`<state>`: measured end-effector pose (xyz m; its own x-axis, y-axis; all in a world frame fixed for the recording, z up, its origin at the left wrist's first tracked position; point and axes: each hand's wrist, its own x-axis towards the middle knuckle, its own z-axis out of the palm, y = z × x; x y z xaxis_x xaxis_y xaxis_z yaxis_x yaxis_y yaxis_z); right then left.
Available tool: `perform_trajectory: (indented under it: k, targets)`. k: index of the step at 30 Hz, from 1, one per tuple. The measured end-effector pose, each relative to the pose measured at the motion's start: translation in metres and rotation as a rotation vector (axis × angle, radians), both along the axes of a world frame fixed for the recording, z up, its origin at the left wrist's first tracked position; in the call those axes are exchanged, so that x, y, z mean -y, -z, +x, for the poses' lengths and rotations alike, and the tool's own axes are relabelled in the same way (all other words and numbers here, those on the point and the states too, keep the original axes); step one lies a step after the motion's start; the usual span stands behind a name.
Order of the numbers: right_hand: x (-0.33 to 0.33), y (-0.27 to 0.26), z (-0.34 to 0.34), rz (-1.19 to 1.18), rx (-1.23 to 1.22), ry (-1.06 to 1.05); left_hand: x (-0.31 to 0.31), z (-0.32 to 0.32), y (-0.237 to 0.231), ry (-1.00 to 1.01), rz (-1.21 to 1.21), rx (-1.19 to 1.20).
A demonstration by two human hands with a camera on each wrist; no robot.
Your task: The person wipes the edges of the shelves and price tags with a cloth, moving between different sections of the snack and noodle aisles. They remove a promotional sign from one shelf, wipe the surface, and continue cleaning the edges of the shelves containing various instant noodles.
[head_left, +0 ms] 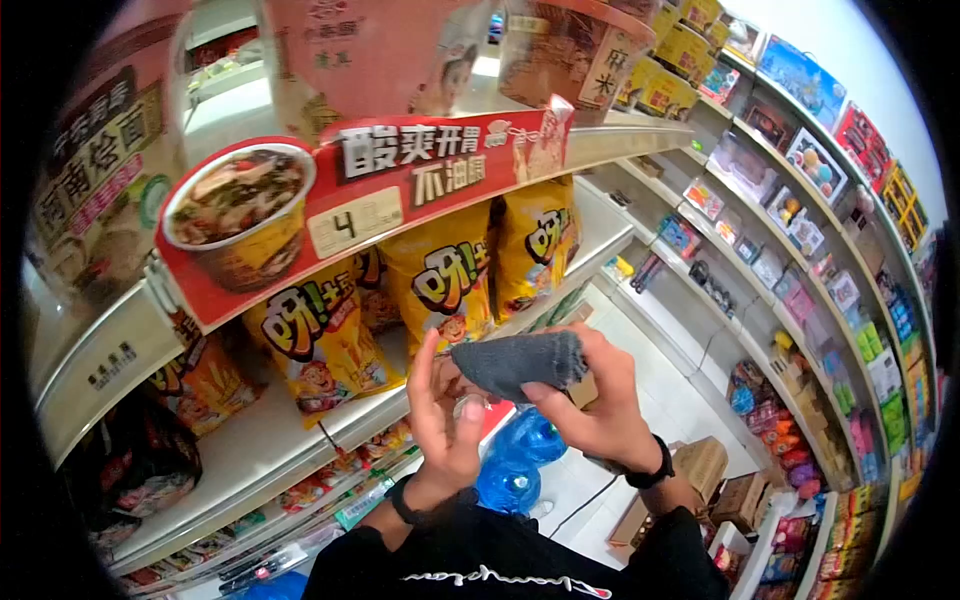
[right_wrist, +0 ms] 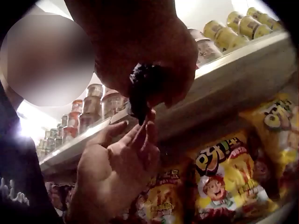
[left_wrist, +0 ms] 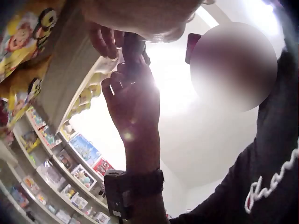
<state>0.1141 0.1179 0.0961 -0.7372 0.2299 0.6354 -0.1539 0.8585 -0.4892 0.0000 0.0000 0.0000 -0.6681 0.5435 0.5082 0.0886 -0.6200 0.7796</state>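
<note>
A dark grey rolled cloth (head_left: 520, 364) is pinched in my right hand (head_left: 608, 405), thumb below and fingers over its right end. My left hand (head_left: 445, 430) is at the cloth's narrower left end, its fingers extended and thumb raised. In the left wrist view the right hand (left_wrist: 135, 102) grips the dark cloth (left_wrist: 133, 49), and part of the left hand (left_wrist: 140, 18) shows above. The right wrist view has the left hand (right_wrist: 117, 172) palm up, its fingertips at the lower tip of the cloth (right_wrist: 145, 86), below the right hand (right_wrist: 173, 60).
Yellow snack bags (head_left: 445, 280) stand on the shelf just beyond the hands, under a red price sign (head_left: 400, 160). Large noodle tubs are above. Blue bottles (head_left: 510, 485) and cardboard boxes (head_left: 745, 497) sit on the floor. Stocked shelves (head_left: 800, 240) line the right side.
</note>
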Motion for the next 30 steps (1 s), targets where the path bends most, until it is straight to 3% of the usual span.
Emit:
perform_trajectory:
  k: [5, 8, 12, 15, 17, 20, 25, 29, 30]
  targets:
    - [0.007, -0.035, -0.023, 0.112, -0.231, -0.098, 0.003, -0.014, -0.034, -0.103, 0.302, -0.285]
    - [0.010, -0.059, -0.038, 0.364, -0.414, -0.096, 0.008, -0.021, -0.050, -0.168, 0.245, -0.448]
    - [0.021, -0.079, -0.055, 0.553, -0.490, -0.068, 0.010, -0.029, -0.071, -0.245, 0.319, -0.411]
    - [0.024, -0.083, -0.075, 0.782, -0.609, 0.011, 0.019, -0.038, -0.070, -0.391, 0.185, -0.455]
    - [0.028, -0.080, -0.091, 0.853, -0.668, 0.040, 0.017, -0.032, -0.071, -0.441, 0.229, -0.291]
    - [0.036, -0.075, -0.102, 0.859, -0.616, 0.017, 0.022, -0.035, -0.065, -0.650, 0.094, -0.393]
    - [0.049, -0.067, -0.114, 0.769, -0.554, -0.040, 0.026, -0.040, -0.061, -0.552, 0.137, -0.263]
    - [0.055, -0.061, -0.123, 0.722, -0.569, -0.041, 0.021, -0.060, -0.049, -1.199, 0.050, -0.859]
    - [0.056, -0.062, -0.124, 0.700, -0.566, -0.039, 0.017, -0.065, -0.051, -1.241, 0.068, -0.895]
